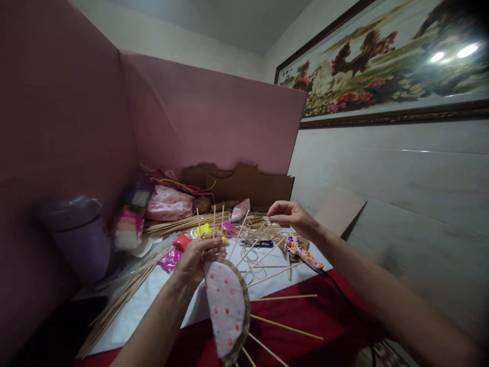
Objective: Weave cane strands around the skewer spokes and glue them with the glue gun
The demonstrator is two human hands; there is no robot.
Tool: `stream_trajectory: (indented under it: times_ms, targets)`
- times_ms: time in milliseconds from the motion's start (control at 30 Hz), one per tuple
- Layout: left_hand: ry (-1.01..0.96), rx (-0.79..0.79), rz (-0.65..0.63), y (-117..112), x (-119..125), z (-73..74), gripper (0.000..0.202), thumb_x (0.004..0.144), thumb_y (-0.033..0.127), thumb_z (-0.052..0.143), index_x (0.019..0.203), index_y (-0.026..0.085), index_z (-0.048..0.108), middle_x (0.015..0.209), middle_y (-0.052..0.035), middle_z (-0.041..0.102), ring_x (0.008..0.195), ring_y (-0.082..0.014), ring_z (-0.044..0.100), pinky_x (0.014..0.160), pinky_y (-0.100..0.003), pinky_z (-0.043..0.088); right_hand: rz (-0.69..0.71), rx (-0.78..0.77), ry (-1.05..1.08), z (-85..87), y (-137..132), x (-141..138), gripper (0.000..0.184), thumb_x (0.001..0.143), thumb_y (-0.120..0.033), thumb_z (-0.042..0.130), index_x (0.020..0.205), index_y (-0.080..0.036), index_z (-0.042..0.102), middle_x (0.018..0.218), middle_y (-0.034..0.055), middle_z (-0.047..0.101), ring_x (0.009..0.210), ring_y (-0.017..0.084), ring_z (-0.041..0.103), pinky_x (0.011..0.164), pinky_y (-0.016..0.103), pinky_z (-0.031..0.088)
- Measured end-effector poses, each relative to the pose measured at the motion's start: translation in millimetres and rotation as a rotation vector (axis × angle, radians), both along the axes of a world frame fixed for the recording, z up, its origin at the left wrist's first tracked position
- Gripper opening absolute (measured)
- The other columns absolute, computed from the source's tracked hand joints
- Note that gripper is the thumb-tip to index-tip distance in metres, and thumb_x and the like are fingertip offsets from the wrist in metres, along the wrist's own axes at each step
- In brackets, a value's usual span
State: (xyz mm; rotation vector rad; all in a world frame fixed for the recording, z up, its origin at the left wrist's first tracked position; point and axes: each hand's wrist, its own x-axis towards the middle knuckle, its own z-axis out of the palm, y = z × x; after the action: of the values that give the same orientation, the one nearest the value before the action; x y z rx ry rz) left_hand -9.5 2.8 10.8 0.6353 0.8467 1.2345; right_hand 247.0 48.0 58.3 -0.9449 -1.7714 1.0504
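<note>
A half-round panel covered in white fabric with small red and blue prints is in my left hand. Twine-like binding lines its curved edge, and several thin wooden sticks fan outward from it. My left fingers close around the panel's upper end, near the sticks that point up. Above the table, to the right, my right hand is raised with its thumb and fingertips pinched together. Whatever lies between those fingertips is too small to make out. Below it rests a flower-patterned glue gun with a black cord.
Bundled sticks lie at the left. Red, yellow and magenta packets sit on white sheeting. Cardboard, a twine ball and dotted fabric stand behind. A lidded purple bin is at left.
</note>
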Motion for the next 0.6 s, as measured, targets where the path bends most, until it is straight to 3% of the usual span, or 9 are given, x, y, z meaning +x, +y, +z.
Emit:
stream_trajectory:
  times_ms: [300,467,600]
  targets:
    - [-0.001,0.009,-0.003,1.3,-2.3,-3.4,0.009,0.067,0.000,0.060,0.072,0.007,0.064,0.057,-0.0063,0.067,0.046,-0.0130,0.062,0.045,-0.019,0.050,-0.004,-0.012,-0.007,-4.2,-4.7,11.9,0.024,0.063,-0.034,0.072,0.071,-0.015,0.061,0.056,-0.0033,0.052,0.044,0.004,0.032,0.041,0.020,0.019]
    - [-0.043,0.012,-0.011,1.4,-2.2,-2.6,0.009,0.068,0.001,0.059,0.069,0.008,0.063,0.056,-0.0061,0.065,0.047,-0.0120,0.061,0.046,-0.019,0.051,0.055,-0.145,-0.003,-14.1,-2.8,16.2,0.026,0.064,-0.038,0.070,0.070,-0.015,0.060,0.060,-0.0011,0.056,0.045,0.004,0.033,0.041,0.019,0.019]
    - [-0.078,0.011,-0.007,2.4,-1.8,-2.2,0.011,0.067,0.000,0.060,0.072,0.009,0.063,0.058,-0.0051,0.066,0.047,-0.0113,0.061,0.049,-0.019,0.052,0.143,-0.263,-0.028,-27.4,-0.8,14.2,0.025,0.064,-0.037,0.069,0.070,-0.015,0.061,0.055,-0.0039,0.051,0.041,0.003,0.029,0.040,0.019,0.017]
